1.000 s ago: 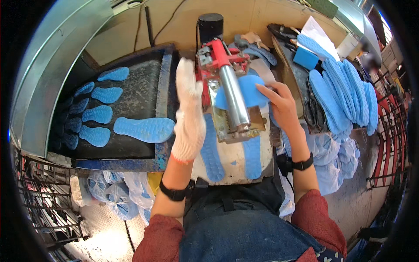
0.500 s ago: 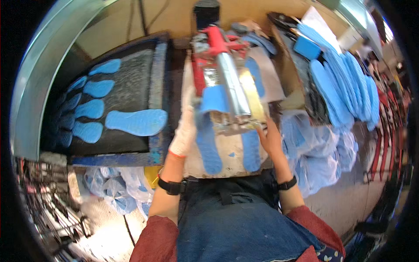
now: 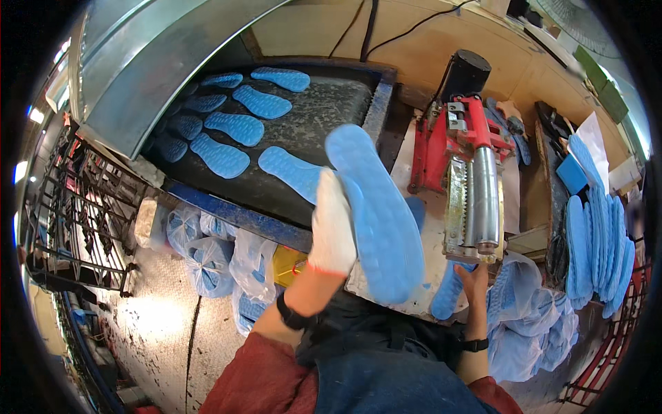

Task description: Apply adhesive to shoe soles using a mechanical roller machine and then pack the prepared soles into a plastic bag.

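Note:
My left hand [image 3: 332, 231], in a white glove, grips a large blue insole [image 3: 386, 228] along its left edge and holds it raised and tilted between the conveyor and the press. Low on the right, my bare right hand [image 3: 472, 284] is at the front end of the red press [image 3: 476, 117] with its steel roller [image 3: 486, 196]. Its thumb and fingers close on the upper end of another blue insole [image 3: 447, 295] on the pale board [image 3: 369, 286]. The press's front end partly hides those fingertips. The raised insole partly covers one on the conveyor [image 3: 289, 172].
Several blue insoles lie on the black conveyor belt [image 3: 331, 103], bordered by a blue frame [image 3: 227, 214]. A metal hood [image 3: 152, 83] overhangs it. Stacked insoles [image 3: 596, 248] stand at the right. Plastic bags of blue pieces [image 3: 534, 324] sit below. A wire rack [image 3: 89, 207] is at far left.
My view has swung left, showing more of the conveyor. The left hand has come away from the press with an insole, moving toward the conveyor. The right hand stays by the press's front end.

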Motion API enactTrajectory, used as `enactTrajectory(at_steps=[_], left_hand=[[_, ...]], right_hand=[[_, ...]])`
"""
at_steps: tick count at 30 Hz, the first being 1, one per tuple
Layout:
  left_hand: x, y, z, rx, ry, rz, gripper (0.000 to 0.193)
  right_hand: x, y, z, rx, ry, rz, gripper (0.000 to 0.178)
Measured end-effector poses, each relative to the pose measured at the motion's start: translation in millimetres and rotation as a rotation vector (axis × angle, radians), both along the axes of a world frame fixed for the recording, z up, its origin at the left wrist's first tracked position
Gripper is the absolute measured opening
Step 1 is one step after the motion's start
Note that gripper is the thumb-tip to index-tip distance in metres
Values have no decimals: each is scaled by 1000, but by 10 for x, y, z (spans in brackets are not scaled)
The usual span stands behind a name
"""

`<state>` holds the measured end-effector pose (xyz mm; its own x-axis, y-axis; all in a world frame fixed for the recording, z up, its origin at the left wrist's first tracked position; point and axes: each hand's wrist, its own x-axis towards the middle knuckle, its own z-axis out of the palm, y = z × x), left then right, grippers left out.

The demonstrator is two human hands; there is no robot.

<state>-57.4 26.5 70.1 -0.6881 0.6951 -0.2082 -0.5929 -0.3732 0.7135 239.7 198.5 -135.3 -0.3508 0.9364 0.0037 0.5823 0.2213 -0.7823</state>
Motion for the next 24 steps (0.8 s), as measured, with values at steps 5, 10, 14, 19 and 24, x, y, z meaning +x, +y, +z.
enactTrajectory(at_steps=[5, 10, 14, 19, 24], left_hand=[[-1041, 592, -246, 56, -105, 349, 55], [-1736, 962, -646, -196, -224, 590, 54], [-1923, 957, -742, -260, -36, 495, 58], [-1488, 838, -296, -775, 696, 613, 72], [-214, 947, 93, 31, 829, 101, 62]], right_hand=[[28, 15, -56, 60, 19, 10, 47], [49, 54, -99, 85, 125, 35, 42], [105, 4, 218, -514, 635, -157, 30], [101, 161, 1015, 168, 435, -166, 34], [-217, 507, 1678, 835, 127, 186, 44]])
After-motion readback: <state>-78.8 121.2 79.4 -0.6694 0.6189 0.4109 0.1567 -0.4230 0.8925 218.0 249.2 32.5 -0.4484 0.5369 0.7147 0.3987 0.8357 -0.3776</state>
